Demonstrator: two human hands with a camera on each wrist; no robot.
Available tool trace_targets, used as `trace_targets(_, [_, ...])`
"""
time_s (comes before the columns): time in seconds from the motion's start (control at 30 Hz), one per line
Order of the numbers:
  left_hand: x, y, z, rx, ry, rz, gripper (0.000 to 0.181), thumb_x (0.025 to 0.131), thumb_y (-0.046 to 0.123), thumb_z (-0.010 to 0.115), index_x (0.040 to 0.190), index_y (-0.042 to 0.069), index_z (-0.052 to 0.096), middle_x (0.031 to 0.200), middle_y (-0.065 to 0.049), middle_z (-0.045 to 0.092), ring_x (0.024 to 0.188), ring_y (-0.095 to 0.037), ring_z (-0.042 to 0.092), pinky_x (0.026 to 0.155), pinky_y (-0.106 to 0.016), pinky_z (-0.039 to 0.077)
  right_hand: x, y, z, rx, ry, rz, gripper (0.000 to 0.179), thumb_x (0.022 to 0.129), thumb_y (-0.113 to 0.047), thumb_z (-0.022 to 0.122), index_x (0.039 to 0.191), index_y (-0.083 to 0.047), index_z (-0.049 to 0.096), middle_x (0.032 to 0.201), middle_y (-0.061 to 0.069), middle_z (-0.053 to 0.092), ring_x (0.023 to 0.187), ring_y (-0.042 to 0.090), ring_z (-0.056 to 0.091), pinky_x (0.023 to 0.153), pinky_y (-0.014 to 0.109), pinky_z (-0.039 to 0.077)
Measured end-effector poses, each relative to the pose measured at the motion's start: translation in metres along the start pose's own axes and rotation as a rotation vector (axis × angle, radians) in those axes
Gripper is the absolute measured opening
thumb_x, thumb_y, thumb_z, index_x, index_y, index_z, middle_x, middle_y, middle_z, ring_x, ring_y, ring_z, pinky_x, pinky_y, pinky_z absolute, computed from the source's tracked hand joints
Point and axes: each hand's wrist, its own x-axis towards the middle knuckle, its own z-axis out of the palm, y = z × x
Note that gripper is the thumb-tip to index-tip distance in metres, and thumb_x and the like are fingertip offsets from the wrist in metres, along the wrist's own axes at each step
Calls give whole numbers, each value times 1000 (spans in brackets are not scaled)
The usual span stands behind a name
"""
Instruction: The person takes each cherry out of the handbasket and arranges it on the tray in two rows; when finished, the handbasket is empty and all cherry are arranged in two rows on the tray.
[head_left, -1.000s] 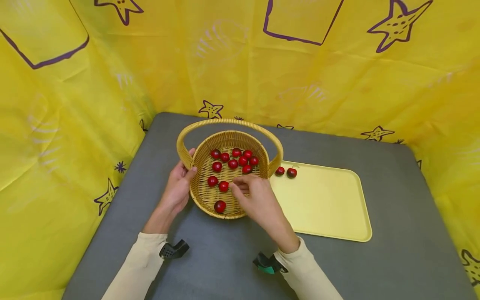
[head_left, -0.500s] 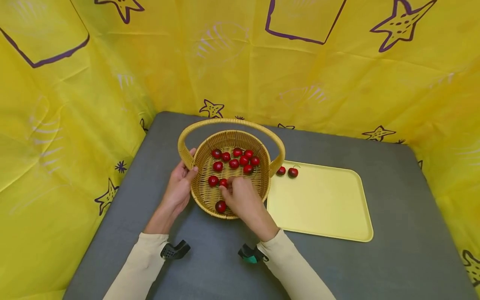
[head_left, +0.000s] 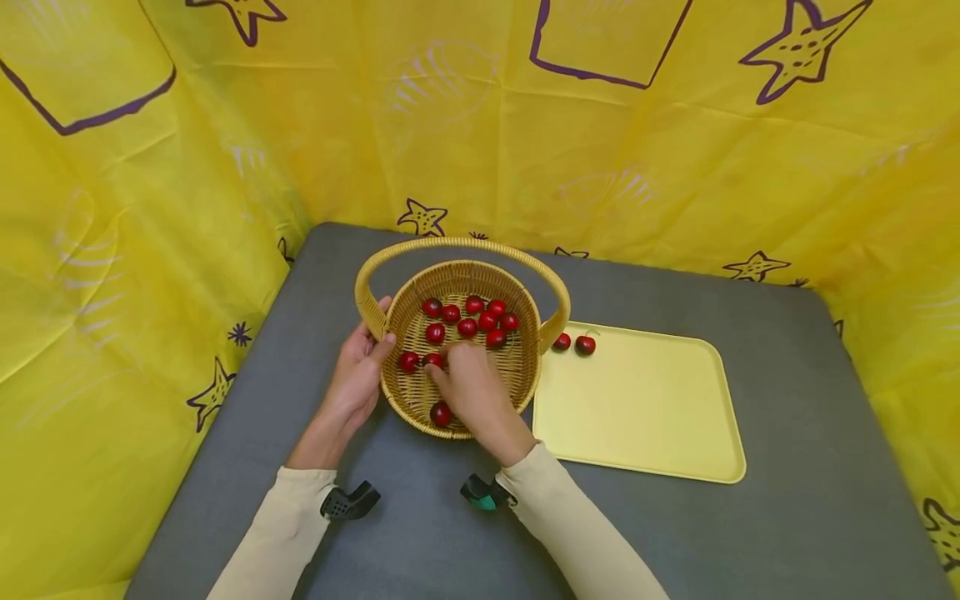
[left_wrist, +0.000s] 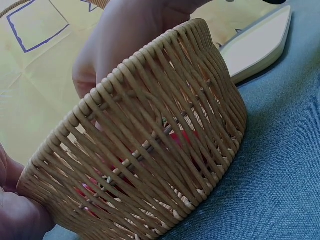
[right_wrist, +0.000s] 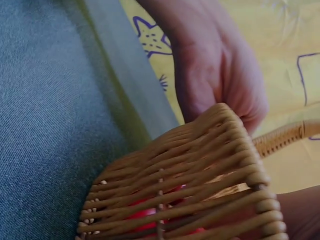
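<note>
A round wicker basket (head_left: pixel 465 275) with a tall arched handle (head_left: pixel 461 242) stands on the table, holding several dark red cherries (head_left: pixel 467 327). At its left side, my left hand (head_left: pixel 356 375) grips the rim by the handle's base, thumb on top. My right hand (head_left: pixel 476 392) reaches inside, thumb and fingers around a cherry (head_left: pixel 432 360) left of the middle; its fingertips are partly hidden. Another cherry (head_left: pixel 408 361) lies just left of that one, and one more (head_left: pixel 441 413) sits near the front wall. In the left wrist view, woven wicker (left_wrist: pixel 150 135) covers most of the fruit.
To the right of the basket lies a pale yellow tray (head_left: pixel 637 408), with two cherries (head_left: pixel 585 345) at its back left corner. The grey table (head_left: pixel 405 517) is bordered by yellow patterned cloth (head_left: pixel 465 125) at the back and sides.
My right hand has moved left inside the basket with the cherry at its fingertips. The neighbouring cherry has shifted left too. The left hand has stayed on the rim.
</note>
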Motion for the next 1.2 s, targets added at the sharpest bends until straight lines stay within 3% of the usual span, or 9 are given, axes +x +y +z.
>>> trace_targets(0.23, [0,1,-1,1,6,-8,62,111,-3,41,169,12,24,174,-2,26,157,-14,27,125,-30,26,5,-2,4,-13,9,-23,29,97,-30,81,76,-12,72,54,-1,48,47,11,46,44,25,32])
trace_targets(0.37, [0,0,-1,-2,7,-6,62,111,-3,41,169,11,24,174,-2,27,157,-14,27,124,-29,27,9,-4,7,-30,6,-27,19,96,-25,81,85,-9,78,58,-3,53,52,11,50,47,25,36])
trace_targets(0.57, [0,1,1,-8,4,-1,62,112,-3,41,169,11,24,174,-2,27,157,-14,27,125,-30,27,12,-5,5,-37,-30,-35,14,96,-16,80,83,-10,76,65,-2,56,58,12,52,52,24,41])
trace_targets(0.67, [0,1,1,-7,8,-3,62,112,-3,41,169,13,25,174,-2,27,157,-13,27,124,-29,27,11,-5,5,-38,-40,-59,5,95,-12,79,93,-8,80,78,2,68,65,11,58,56,23,46])
trace_targets(0.77, [-1,1,1,-7,10,-2,62,111,-3,42,169,12,25,174,-2,27,157,-13,27,124,-28,27,10,-4,4,-58,-43,-80,10,95,-10,79,103,-6,82,95,5,75,75,12,63,64,24,52])
trace_targets(0.97, [0,0,1,-7,12,2,62,111,-3,42,169,12,26,174,-2,27,157,-13,27,124,-28,27,9,-1,3,-88,-53,-101,18,94,-7,77,111,-6,81,108,7,76,83,16,66,71,27,56])
trace_targets(1.2, [0,0,0,4,6,6,62,111,-3,41,169,11,25,174,-4,27,157,-16,27,122,-27,29,6,0,-12,20,-33,-154,26,96,-7,78,122,-3,78,123,10,75,110,23,71,94,35,58])
